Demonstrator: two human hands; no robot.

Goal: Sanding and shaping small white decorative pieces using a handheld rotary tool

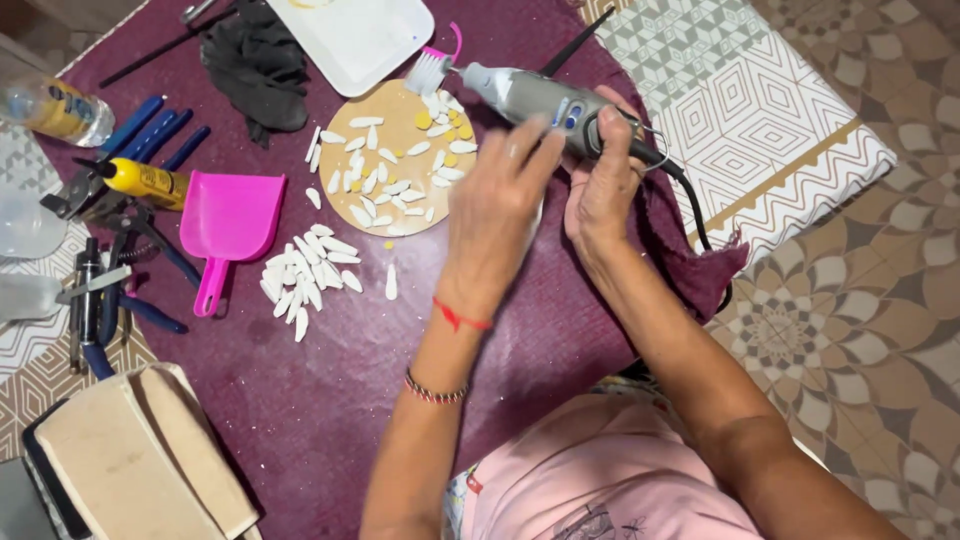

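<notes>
Maroon cloth [330,390] covers the work table, strewn with white petal-shaped pieces [308,272]. Right hand [602,180] grips a grey rotary tool [525,95] above a round wooden board [400,160]; left hand [495,205], fingers loosely extended, touches the tool's body.

Soft, even indoor light, faint shadows; slightly blurred overall, mild wide-angle stretch at edges.

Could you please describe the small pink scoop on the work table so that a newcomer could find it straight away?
Start from the dark maroon cloth covering the table, then look to its left part, beside the pile of white petal-shaped pieces. The pink scoop lies there, handle pointing toward the person. It is the only bright pink flat-bladed thing there; the tools to its left have dark blue handles.
</notes>
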